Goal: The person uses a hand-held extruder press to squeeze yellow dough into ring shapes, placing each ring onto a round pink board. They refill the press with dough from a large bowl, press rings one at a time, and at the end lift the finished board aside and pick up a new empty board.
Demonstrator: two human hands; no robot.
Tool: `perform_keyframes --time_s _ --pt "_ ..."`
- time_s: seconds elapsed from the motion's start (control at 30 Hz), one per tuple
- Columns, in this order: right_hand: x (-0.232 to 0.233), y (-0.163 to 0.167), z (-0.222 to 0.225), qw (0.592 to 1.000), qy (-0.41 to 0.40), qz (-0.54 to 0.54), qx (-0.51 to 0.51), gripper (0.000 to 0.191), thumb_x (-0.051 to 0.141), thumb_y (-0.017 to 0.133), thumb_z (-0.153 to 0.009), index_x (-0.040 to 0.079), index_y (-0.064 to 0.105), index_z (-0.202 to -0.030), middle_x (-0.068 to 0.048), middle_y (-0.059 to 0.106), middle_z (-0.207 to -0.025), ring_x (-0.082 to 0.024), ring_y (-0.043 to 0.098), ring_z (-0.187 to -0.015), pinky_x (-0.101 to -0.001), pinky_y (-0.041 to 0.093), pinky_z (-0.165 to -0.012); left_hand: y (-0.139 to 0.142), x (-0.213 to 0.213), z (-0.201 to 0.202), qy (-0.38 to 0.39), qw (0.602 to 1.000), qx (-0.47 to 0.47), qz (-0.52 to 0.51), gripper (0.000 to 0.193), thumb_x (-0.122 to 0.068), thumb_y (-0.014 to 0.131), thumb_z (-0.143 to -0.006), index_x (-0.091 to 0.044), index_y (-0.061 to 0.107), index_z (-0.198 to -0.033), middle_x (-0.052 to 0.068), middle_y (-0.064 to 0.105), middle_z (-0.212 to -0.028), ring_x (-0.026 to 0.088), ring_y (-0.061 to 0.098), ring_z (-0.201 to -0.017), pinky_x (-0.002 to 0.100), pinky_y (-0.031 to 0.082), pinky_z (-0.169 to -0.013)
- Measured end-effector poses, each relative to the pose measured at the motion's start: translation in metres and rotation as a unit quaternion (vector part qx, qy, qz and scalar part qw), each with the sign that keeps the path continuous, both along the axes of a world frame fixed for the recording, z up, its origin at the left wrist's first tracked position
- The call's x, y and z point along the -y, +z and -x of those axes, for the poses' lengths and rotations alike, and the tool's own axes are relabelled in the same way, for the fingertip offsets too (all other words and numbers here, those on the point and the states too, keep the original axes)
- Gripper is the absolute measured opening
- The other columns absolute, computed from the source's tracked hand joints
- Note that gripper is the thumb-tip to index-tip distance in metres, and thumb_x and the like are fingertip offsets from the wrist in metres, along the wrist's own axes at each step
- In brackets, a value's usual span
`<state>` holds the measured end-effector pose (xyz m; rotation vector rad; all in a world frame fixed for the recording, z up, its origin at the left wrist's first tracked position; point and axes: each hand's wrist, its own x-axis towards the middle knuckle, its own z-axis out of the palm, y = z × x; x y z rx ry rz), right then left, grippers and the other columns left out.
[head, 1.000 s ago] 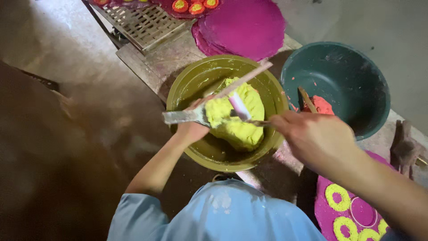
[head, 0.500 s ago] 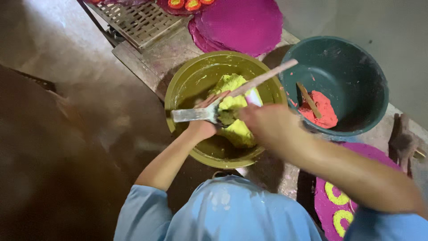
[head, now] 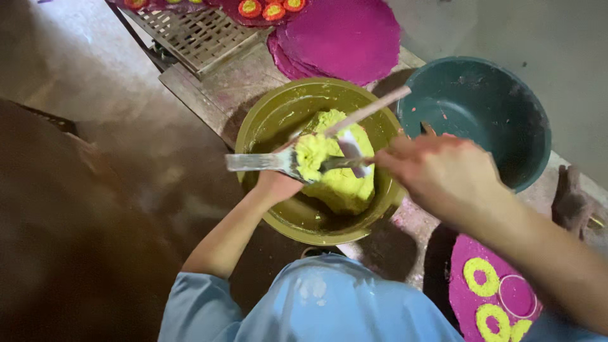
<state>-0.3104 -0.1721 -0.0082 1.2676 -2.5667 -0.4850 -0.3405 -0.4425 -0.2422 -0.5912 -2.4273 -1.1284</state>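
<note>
My left hand [head: 275, 185] holds a flat metal spatula [head: 253, 161] level over an olive-green bowl [head: 278, 107]. A lump of yellow-green dough [head: 313, 155] sits on the blade. My right hand [head: 443, 174] grips a thin metal tool [head: 345, 162] whose tip presses against that lump. More of the same dough [head: 342, 187] is piled in the bowl. A pale wooden stick [head: 373, 109] leans across the bowl's far rim.
A dark teal bowl [head: 481, 101] stands to the right, partly behind my right hand. Magenta discs [head: 342, 35] and a wire rack [head: 196, 28] lie beyond. A magenta disc with yellow rings [head: 487, 291] lies at lower right. My blue clothing [head: 316, 304] fills the bottom.
My right hand swept left over the olive bowl, then drew back right, its tool now against the lump on the spatula. The red paste in the teal bowl is now hidden.
</note>
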Motion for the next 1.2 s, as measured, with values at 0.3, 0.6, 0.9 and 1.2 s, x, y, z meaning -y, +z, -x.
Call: perform_keyframes --time_s 0.3,0.6,0.9,1.2 --pt "0.032 -0.034 -0.008 0.991 0.002 0.04 0.131 0.021 0.011 0.057 -0.091 0.01 0.065 -0.11 -0.007 0.069 -0.091 -0.024 0.072 -0.075 -0.0402 0.058 -0.06 0.0 -0.017 -0.012 0.033 0.992 0.079 0.088 0.051 -0.031 0.07 -0.091 -0.013 0.06 -0.137 0.014 0.064 -0.137 0.034 0.062 -0.125 0.046 0.047 -0.109" --pt "0.054 -0.02 -0.005 0.991 -0.042 -0.009 0.125 0.022 0.013 0.06 -0.082 0.01 0.061 -0.103 -0.009 0.067 -0.088 -0.029 0.071 -0.074 -0.0434 0.058 -0.057 0.037 0.0 -0.008 0.018 0.998 -0.006 0.064 0.067 -0.029 0.074 -0.087 -0.017 0.05 -0.148 0.007 0.059 -0.148 0.033 0.056 -0.134 0.043 0.047 -0.11" --pt "0.017 0.008 -0.01 0.976 -0.16 -0.044 0.142 0.026 0.015 0.056 -0.087 0.019 0.062 -0.111 -0.005 0.067 -0.09 -0.029 0.073 -0.075 -0.0439 0.059 -0.061 0.047 0.007 -0.019 0.131 0.977 0.122 0.112 0.058 -0.029 0.069 -0.094 -0.024 0.054 -0.15 0.007 0.064 -0.137 0.026 0.065 -0.123 0.039 0.054 -0.105" --pt "0.078 -0.019 0.0 0.988 -0.06 -0.078 0.117 0.02 0.015 0.059 -0.089 0.009 0.062 -0.108 -0.009 0.069 -0.091 -0.029 0.074 -0.072 -0.0427 0.058 -0.055 0.024 -0.003 -0.011 0.066 0.997 -0.01 0.037 0.081 -0.028 0.078 -0.075 -0.014 0.049 -0.149 0.016 0.06 -0.145 0.036 0.055 -0.128 0.054 0.045 -0.099"
